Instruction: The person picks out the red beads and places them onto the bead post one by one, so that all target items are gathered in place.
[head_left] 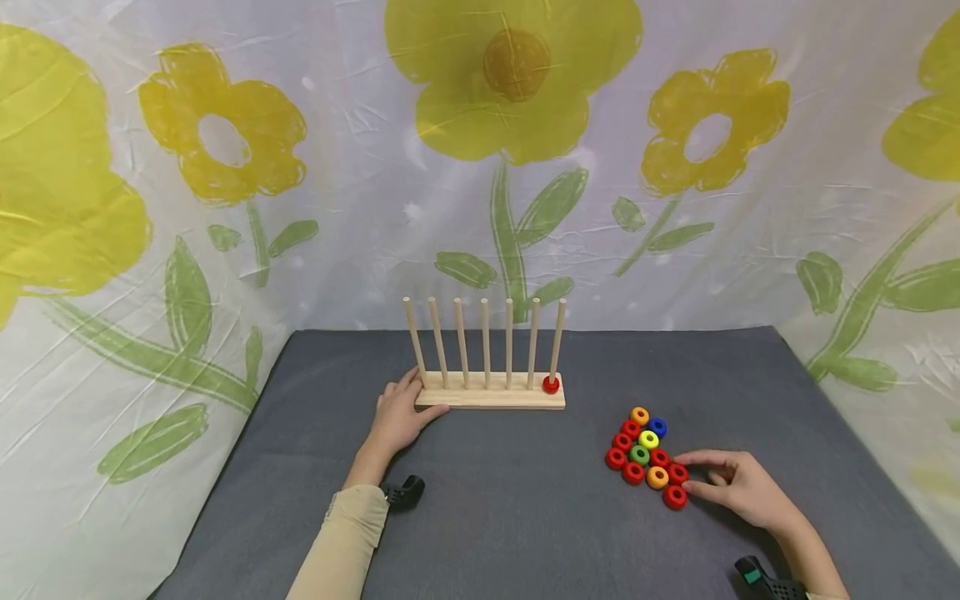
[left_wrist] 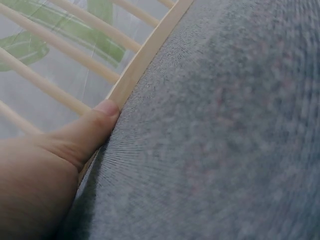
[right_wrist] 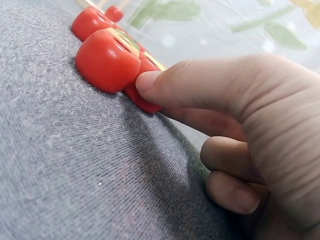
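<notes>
A pale wooden rack [head_left: 487,402] with several upright pegs stands toward the back of the table. A red bead [head_left: 551,384] sits at the foot of its rightmost peg. My left hand [head_left: 397,419] holds the rack's left end, the thumb along the front edge of the base [left_wrist: 131,79] and the fingers at the far side. To the right lies a cluster of beads with holes, red, orange, green, yellow and blue. My right hand [head_left: 738,487] is at its near right edge, thumb and index finger on either side of a red bead [head_left: 677,474]. Another red bead [right_wrist: 107,61] lies beside the thumb.
A blue bead [head_left: 657,427] and a yellow bead [head_left: 648,441] lie in the far part of the cluster. Dark grey cloth [head_left: 525,517] covers the table. Behind it hangs a flowered curtain [head_left: 360,167].
</notes>
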